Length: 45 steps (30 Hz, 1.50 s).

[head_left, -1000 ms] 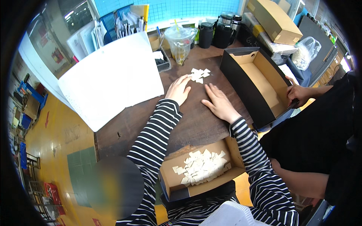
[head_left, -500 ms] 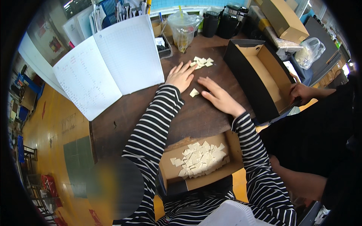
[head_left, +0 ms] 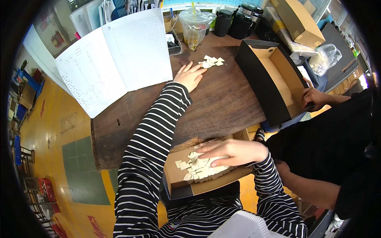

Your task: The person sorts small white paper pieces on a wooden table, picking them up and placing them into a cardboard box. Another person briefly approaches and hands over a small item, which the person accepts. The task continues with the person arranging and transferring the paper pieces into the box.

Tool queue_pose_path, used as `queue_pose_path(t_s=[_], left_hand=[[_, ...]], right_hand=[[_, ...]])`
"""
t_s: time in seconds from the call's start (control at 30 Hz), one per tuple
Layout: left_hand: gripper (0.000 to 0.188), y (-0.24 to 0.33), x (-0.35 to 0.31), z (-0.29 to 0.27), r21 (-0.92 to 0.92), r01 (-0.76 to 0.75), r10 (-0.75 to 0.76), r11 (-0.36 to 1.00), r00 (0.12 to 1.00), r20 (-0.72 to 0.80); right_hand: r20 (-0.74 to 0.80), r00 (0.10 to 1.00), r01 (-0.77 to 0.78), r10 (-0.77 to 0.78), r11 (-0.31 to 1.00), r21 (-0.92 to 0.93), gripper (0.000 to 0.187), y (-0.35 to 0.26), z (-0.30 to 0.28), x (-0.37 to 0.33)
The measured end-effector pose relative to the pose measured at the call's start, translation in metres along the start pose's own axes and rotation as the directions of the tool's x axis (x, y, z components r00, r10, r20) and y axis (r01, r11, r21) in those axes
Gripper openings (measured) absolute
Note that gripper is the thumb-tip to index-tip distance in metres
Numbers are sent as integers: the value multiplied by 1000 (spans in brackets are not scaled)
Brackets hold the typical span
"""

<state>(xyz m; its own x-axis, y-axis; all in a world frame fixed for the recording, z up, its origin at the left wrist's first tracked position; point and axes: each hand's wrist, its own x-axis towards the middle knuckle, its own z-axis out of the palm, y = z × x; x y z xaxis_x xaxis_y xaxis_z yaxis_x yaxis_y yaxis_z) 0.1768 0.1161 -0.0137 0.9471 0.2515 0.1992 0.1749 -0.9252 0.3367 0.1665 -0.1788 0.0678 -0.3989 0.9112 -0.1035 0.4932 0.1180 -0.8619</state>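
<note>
Several small, flat cream-coloured pieces (head_left: 213, 61) lie in a loose group on the dark wooden table. My left hand (head_left: 189, 76) rests flat beside them, fingers spread, its fingertips at the group's near edge. Below the table's near edge, at my lap, an open cardboard box (head_left: 174, 173) holds a heap of similar pieces (head_left: 198, 168). Over that heap is my right hand (head_left: 236, 152), palm down with fingers stretched out. It hides part of the heap; whether it touches the pieces I cannot tell.
An open notebook (head_left: 131, 51) stands at the left of the table (head_left: 222, 103). A bagged drink cup (head_left: 194, 27) and dark flasks (head_left: 242, 23) are at the back. On the right, another person's hand (head_left: 313, 99) holds an open black box (head_left: 254, 81).
My right hand has moved from the table down over the box at my lap. The single piece that lay between my hands is gone from the table. My left hand stays by the group.
</note>
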Motion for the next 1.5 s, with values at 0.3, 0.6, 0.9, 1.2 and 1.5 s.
queue_pose_path(t_s=[0.3,0.6,0.9,1.2,1.5], left_hand=[[36,-22,-2,0,-794,-31,-234,607,948,-216],[29,-33,5,8,-876,-118,-289,468,916,-278],[54,-11,-3,4,-372,19,-144,928,940,-310],[62,-28,2,4,-828,-54,-379,558,871,-312],[45,-17,-5,2,-660,-8,-233,751,932,-276]], right_hand=[[-768,628,-294,-124,876,-382,43,101,-115,99],[-778,615,-316,-127,865,-390,37,129,-108,92],[-875,484,-300,-21,935,-188,35,139,-141,105],[-707,703,-147,-77,957,-251,42,130,-131,105],[-346,935,24,-72,990,-140,35,46,-6,28]])
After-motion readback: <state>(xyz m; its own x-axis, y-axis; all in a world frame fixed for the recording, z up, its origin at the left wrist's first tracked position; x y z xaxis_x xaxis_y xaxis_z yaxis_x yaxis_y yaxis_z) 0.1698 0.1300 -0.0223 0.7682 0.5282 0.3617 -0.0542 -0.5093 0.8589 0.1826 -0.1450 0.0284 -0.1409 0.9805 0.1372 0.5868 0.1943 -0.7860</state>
